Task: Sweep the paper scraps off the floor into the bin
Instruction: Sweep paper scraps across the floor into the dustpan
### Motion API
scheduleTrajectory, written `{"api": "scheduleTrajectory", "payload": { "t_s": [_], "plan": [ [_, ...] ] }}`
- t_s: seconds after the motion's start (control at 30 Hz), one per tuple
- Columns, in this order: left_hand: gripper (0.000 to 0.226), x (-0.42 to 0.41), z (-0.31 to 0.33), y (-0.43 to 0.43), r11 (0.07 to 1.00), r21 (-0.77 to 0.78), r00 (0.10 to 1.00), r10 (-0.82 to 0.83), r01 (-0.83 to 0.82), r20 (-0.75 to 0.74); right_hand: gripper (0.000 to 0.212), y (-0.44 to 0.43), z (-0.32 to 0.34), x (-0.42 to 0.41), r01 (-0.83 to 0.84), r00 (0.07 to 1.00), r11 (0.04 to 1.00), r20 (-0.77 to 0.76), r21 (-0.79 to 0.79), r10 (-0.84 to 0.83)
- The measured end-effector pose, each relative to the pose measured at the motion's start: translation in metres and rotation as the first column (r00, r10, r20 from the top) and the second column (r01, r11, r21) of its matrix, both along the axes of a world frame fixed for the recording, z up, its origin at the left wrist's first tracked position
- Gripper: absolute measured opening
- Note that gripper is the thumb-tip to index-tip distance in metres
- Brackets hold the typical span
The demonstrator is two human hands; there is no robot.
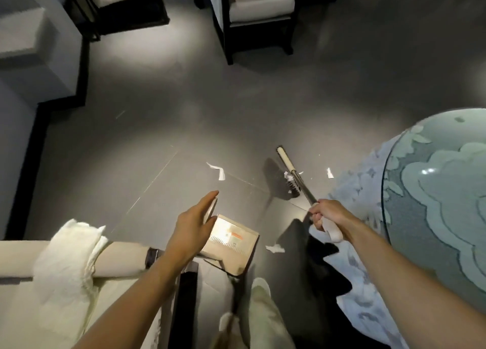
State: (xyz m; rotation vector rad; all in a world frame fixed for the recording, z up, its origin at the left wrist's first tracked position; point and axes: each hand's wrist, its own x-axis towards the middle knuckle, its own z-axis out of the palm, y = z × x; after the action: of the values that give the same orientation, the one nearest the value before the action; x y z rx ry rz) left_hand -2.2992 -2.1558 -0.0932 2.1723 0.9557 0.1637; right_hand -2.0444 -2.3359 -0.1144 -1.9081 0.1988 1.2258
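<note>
My right hand point(324, 215) is clamped round the broom point(286, 160) handle. My left hand point(192, 230) lies flat, fingers straight, against the dustpan point(236, 247). Paper scraps point(217, 170) lie scattered on the floor point(157, 143) beyond it, with one at the bristles.

We look through one wide-angle head-worn camera, facing forward and steeply down at the floor point(163, 190). The left hand point(193, 227) and right hand point(328, 214) sit close beneath it (chairs point(257, 14) farther off, at the top edge).
</note>
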Motion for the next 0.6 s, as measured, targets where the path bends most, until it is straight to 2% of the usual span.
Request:
{"api": "scheduleTrajectory", "payload": {
  "t_s": [0.13,0.27,0.4,0.6],
  "plan": [
    [0.056,0.036,-0.018,0.043,0.996,0.019,0.995,-0.086,0.087,-0.053,0.01,0.027,-0.012,0.049,-0.019,0.998,0.996,0.053,-0.086,0.024],
    [0.059,0.07,-0.028,0.082,0.969,0.043,0.964,-0.239,0.245,-0.114,0.011,0.043,-0.025,0.09,0.008,0.997,0.992,0.08,-0.126,0.002],
    [0.055,0.113,-0.028,0.112,0.912,0.09,0.913,-0.388,0.4,-0.121,0.013,0.057,-0.029,0.127,0.1,0.993,0.987,0.081,-0.125,-0.091],
    [0.053,0.181,-0.03,0.157,0.844,0.115,0.851,-0.514,0.524,-0.109,0.013,0.065,-0.026,0.163,0.209,0.977,0.966,0.081,-0.15,-0.199]
  ]
}}
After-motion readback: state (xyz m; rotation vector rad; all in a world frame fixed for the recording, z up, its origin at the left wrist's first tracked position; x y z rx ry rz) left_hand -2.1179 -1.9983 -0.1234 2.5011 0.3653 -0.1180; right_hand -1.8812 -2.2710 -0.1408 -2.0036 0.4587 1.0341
